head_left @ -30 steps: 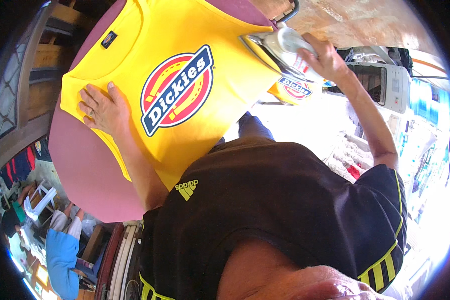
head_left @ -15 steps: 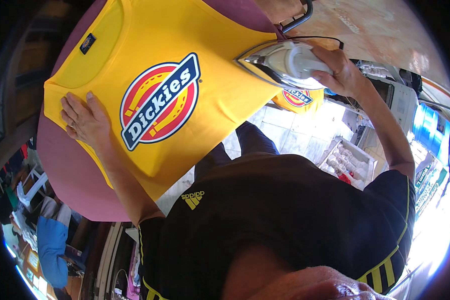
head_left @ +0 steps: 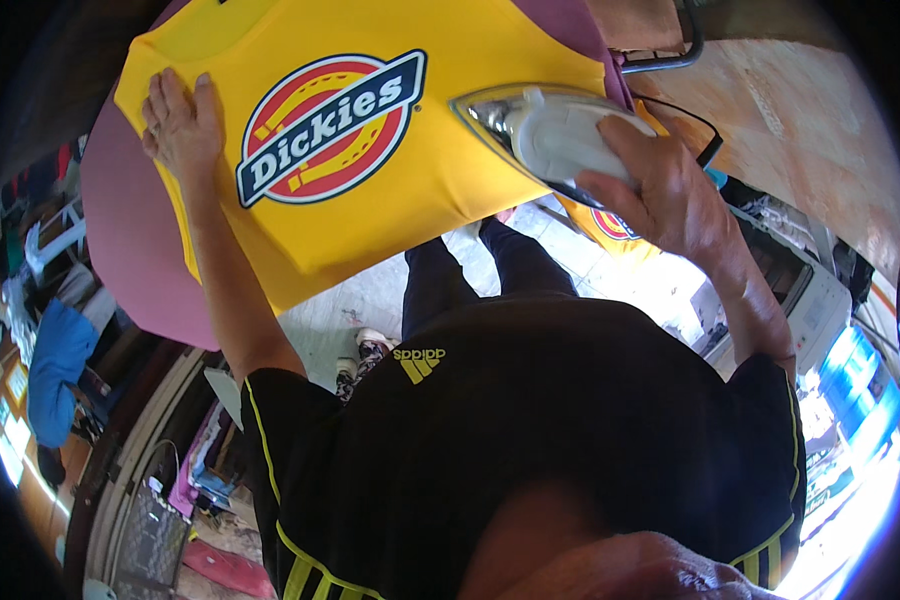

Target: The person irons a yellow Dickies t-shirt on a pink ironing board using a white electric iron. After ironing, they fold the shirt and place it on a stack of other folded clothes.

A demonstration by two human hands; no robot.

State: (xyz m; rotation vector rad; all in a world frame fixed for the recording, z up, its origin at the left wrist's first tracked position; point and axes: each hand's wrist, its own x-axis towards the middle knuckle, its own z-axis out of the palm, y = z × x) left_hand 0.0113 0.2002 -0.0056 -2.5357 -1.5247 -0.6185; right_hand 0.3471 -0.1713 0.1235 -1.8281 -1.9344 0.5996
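A maroon-covered table extends under the left grip. Between it and the right grip I see the yellow shirt, spread mostly smooth, its red-and-navy emblem facing up. The silver-and-white iron is clamped in the right grip; the left lies flat on the shirt, thumb apart.

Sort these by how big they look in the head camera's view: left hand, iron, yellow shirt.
Largest to smallest:
1. Yellow shirt
2. Iron, partly covered by the right hand
3. Left hand
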